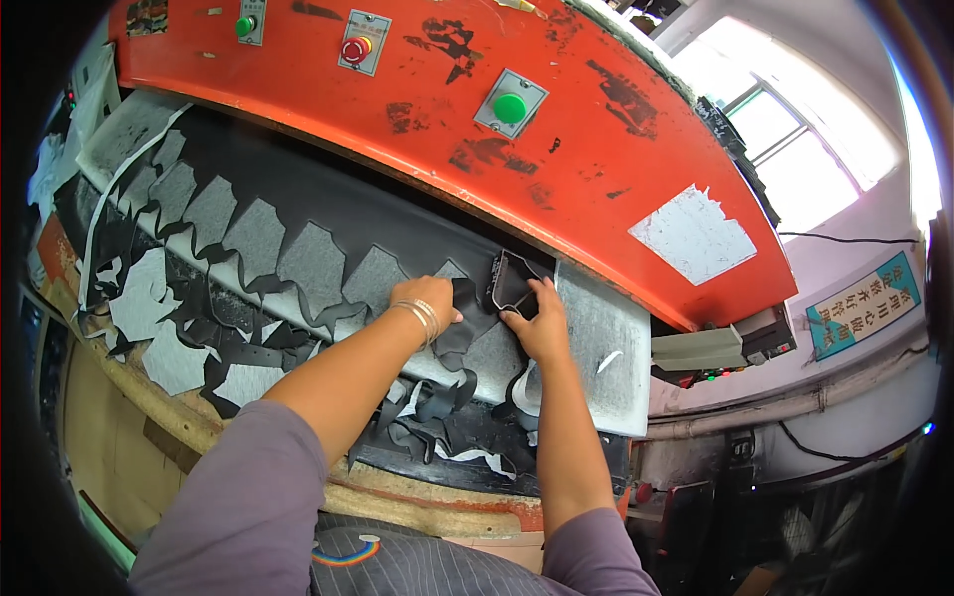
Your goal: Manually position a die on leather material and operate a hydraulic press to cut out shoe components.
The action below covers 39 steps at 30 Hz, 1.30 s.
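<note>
A black sheet of leather-like material (328, 174) lies on the pale cutting board (606, 343) under the red press. Along its near edge runs a row of angular cut-outs with grey showing through. My right hand (540, 323) holds a metal-edged cutting die (512, 278) by its near side, with thumb and fingers closed on it. The die rests on or just above the sheet's right end. To its left, my left hand (425, 301) is closed at the sheet's near edge, gripping a black cut piece (459, 320). The fingertips are partly hidden.
The red press beam (417, 109) spans the far side, carrying a red button (356, 49) and green buttons (509, 108). Black strips and pale offcuts (179, 360) are heaped along the near ledge. A worn wooden edge (417, 512) lies closest to me.
</note>
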{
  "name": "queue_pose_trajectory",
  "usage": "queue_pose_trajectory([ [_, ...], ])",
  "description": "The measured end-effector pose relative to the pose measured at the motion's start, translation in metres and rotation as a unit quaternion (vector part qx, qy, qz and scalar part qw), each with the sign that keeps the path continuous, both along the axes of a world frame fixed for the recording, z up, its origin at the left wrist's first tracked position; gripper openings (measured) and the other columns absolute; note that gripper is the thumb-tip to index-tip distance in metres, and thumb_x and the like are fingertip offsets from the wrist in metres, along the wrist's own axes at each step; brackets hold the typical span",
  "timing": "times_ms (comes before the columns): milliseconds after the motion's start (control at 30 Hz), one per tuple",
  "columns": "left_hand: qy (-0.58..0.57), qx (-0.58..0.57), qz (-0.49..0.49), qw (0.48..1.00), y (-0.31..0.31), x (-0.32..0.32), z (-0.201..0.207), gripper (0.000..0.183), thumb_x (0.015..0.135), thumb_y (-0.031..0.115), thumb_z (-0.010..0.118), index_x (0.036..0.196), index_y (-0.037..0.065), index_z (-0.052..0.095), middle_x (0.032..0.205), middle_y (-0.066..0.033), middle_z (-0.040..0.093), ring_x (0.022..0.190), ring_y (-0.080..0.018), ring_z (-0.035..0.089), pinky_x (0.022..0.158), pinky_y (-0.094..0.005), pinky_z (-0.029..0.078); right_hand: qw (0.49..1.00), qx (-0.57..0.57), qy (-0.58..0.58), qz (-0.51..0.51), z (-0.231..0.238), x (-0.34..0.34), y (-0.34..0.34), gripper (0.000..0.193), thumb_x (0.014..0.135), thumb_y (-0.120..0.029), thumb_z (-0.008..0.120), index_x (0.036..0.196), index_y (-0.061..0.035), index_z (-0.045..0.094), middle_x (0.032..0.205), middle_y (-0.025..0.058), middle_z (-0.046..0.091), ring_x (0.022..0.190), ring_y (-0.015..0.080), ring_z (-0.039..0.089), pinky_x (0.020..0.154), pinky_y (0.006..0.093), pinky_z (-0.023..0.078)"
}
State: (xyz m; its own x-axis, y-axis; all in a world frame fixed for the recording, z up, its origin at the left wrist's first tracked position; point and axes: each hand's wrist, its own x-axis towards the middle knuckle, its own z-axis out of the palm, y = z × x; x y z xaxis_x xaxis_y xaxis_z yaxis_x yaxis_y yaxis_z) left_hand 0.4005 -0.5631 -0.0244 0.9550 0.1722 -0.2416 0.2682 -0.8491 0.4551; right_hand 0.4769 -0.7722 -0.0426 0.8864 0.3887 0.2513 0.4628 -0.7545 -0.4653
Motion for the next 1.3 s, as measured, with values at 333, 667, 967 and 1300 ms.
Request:
queue_pose_trajectory([
  [333,0.096,-0.257,-0.252,0.928,0.022,-0.111,0.025,0.043,0.089,0.043,0.057,0.1,0.002,0.057,0.082,-0.0217,0.062,0.081,-0.0366,0.062,0.072,-0.0436,0.047,0.996,0.039,-0.05,-0.06,-0.031,-0.024,-0.047,0.076,0.072,-0.028,0.078,0.132,0.0035,0.044,0.11,0.0243,0.063,0.104,0.0358,0.061,0.094,0.0395,0.042],
  [667,-0.129,-0.196,-0.028,0.972,-0.033,-0.027,-0.018,0.082,0.079,0.028,0.064,0.143,-0.003,0.024,0.125,-0.0173,0.056,0.114,-0.0299,0.052,0.1,-0.0413,0.036,0.998,0.038,-0.04,-0.024,-0.035,-0.02,-0.039,0.09,0.076,-0.034,0.074,0.141,0.0061,0.027,0.116,0.0191,0.06,0.111,0.0331,0.054,0.099,0.0428,0.03],
  [967,-0.206,-0.144,-0.012,0.968,-0.058,-0.007,-0.033,0.084,0.075,0.014,0.054,0.143,-0.011,0.013,0.135,-0.015,0.051,0.131,-0.0255,0.041,0.114,-0.0411,0.017,0.999,0.013,-0.034,-0.03,-0.029,-0.011,-0.04,0.091,0.077,-0.034,0.073,0.142,0.0074,0.023,0.119,0.0196,0.059,0.116,0.0329,0.05,0.102,0.0429,0.027],
  [1300,-0.228,-0.151,0.01,0.962,-0.071,-0.007,-0.029,0.086,0.072,0.009,0.056,0.143,-0.01,0.012,0.131,-0.0167,0.052,0.124,-0.0327,0.044,0.112,-0.0431,0.021,0.988,0.136,0.002,-0.071,-0.034,-0.015,-0.06,0.107,0.07,-0.037,0.078,0.145,0.0059,0.014,0.124,0.0183,0.059,0.118,0.0334,0.049,0.104,0.0446,0.026],
])
